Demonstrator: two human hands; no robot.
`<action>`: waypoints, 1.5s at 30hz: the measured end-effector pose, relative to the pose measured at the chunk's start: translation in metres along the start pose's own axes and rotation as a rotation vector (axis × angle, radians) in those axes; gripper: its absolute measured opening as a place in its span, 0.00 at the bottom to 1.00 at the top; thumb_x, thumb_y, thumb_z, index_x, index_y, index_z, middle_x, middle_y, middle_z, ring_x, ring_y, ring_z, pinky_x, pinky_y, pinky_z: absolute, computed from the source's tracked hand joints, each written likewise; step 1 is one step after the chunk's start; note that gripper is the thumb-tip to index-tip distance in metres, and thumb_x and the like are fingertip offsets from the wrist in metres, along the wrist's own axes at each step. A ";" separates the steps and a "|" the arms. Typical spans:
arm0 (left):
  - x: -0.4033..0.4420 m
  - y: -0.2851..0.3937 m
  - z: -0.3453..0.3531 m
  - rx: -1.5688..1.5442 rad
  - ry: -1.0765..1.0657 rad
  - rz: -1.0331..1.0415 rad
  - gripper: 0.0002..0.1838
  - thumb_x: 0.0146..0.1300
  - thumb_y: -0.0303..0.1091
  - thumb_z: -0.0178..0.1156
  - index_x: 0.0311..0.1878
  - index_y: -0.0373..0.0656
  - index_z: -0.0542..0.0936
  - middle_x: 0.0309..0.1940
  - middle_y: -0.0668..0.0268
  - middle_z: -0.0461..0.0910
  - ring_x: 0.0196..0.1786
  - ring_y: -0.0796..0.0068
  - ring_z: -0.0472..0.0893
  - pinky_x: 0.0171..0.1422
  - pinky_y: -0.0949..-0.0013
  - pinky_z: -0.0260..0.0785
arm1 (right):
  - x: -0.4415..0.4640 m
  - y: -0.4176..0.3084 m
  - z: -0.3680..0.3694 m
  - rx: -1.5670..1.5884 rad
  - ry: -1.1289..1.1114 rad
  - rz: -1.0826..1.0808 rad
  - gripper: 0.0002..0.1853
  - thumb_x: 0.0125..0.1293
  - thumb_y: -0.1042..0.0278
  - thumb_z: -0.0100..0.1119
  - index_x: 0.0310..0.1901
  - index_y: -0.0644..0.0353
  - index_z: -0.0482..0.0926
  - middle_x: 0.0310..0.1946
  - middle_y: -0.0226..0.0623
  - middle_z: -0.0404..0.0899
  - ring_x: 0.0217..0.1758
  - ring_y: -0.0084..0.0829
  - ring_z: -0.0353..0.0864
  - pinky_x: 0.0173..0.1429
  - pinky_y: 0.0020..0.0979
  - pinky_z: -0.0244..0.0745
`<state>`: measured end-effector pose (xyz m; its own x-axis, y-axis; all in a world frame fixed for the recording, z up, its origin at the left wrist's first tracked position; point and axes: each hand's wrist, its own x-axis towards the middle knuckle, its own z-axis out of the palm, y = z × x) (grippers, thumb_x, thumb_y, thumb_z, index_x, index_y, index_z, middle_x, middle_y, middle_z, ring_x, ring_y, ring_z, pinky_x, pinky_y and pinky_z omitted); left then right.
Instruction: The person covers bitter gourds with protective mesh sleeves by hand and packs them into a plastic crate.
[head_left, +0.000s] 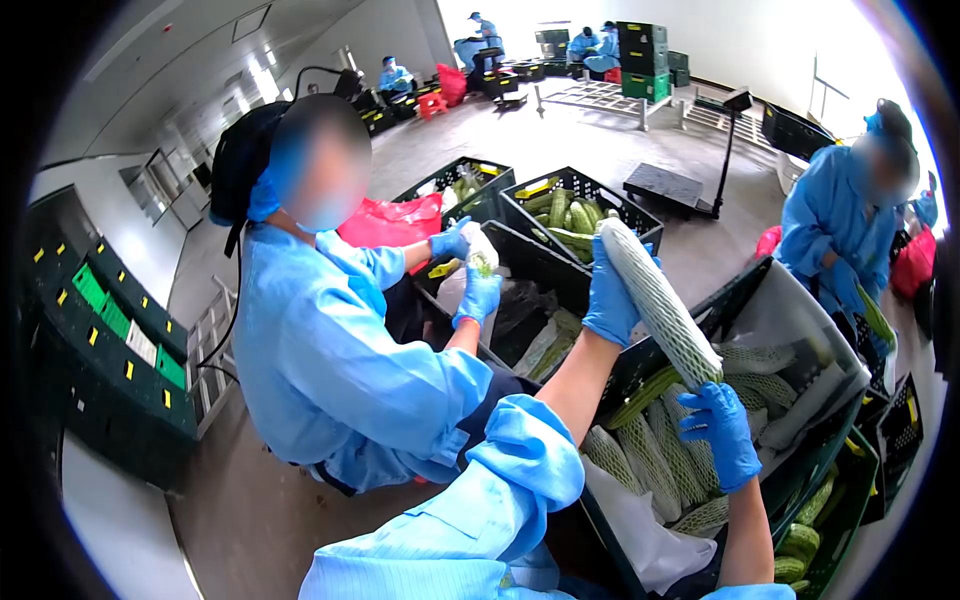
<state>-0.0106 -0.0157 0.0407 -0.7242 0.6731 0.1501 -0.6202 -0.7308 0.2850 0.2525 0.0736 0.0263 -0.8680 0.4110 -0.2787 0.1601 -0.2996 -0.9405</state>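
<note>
A long pale green vegetable in a white foam net [655,300] is held at a slant above a dark crate [850,385]. My left hand [612,292], in a blue glove, grips its upper part. At its lower end, my right hand [722,432], also gloved in blue, has its fingers closed on the tip. Beneath, the crate holds several netted vegetables [650,465], a bare green one [643,396] and white liner sheeting [655,555].
Beside me on the left, a co-worker [340,340] holds a netted vegetable over another crate. Crates of green vegetables [572,212] stand ahead, one more [800,545] at lower right. A platform scale [665,185] and another person [840,220] are farther off.
</note>
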 end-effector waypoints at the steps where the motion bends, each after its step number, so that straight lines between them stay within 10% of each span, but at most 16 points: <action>1: -0.005 -0.001 0.003 0.063 0.034 0.034 0.33 0.64 0.75 0.45 0.47 0.55 0.78 0.33 0.64 0.81 0.33 0.64 0.82 0.38 0.58 0.80 | -0.001 0.002 -0.002 0.017 -0.018 -0.014 0.21 0.71 0.51 0.54 0.56 0.59 0.73 0.41 0.43 0.84 0.31 0.32 0.83 0.35 0.35 0.82; 19: -0.027 -0.050 0.029 0.124 -0.161 -0.426 0.31 0.68 0.69 0.46 0.56 0.53 0.78 0.34 0.64 0.83 0.32 0.68 0.82 0.38 0.62 0.79 | -0.013 0.011 0.009 0.242 -0.240 0.043 0.33 0.71 0.46 0.51 0.70 0.56 0.64 0.60 0.42 0.76 0.56 0.41 0.80 0.55 0.47 0.79; 31: -0.029 -0.061 0.036 0.298 -0.014 -0.221 0.35 0.68 0.65 0.50 0.61 0.42 0.75 0.46 0.61 0.79 0.47 0.66 0.80 0.51 0.61 0.77 | -0.016 -0.007 0.006 0.384 -0.311 0.128 0.38 0.72 0.31 0.42 0.72 0.53 0.63 0.61 0.39 0.75 0.58 0.34 0.79 0.58 0.38 0.77; 39: -0.006 -0.033 0.010 0.417 -0.024 -0.100 0.29 0.74 0.59 0.45 0.60 0.43 0.75 0.44 0.61 0.82 0.44 0.66 0.82 0.54 0.60 0.76 | -0.034 -0.034 0.010 0.177 -0.203 0.157 0.38 0.68 0.25 0.42 0.55 0.56 0.79 0.40 0.33 0.82 0.34 0.26 0.80 0.34 0.30 0.78; 45: 0.004 0.006 -0.018 0.412 0.026 0.183 0.30 0.78 0.54 0.36 0.75 0.46 0.61 0.71 0.65 0.66 0.71 0.67 0.67 0.77 0.65 0.55 | -0.050 -0.045 0.009 0.015 -0.230 0.170 0.35 0.68 0.29 0.48 0.54 0.57 0.81 0.40 0.33 0.83 0.35 0.22 0.81 0.38 0.26 0.78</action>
<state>-0.0231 -0.0193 0.0262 -0.8212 0.5303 0.2108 -0.3134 -0.7278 0.6100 0.2849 0.0591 0.0848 -0.9134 0.1484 -0.3790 0.3067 -0.3613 -0.8806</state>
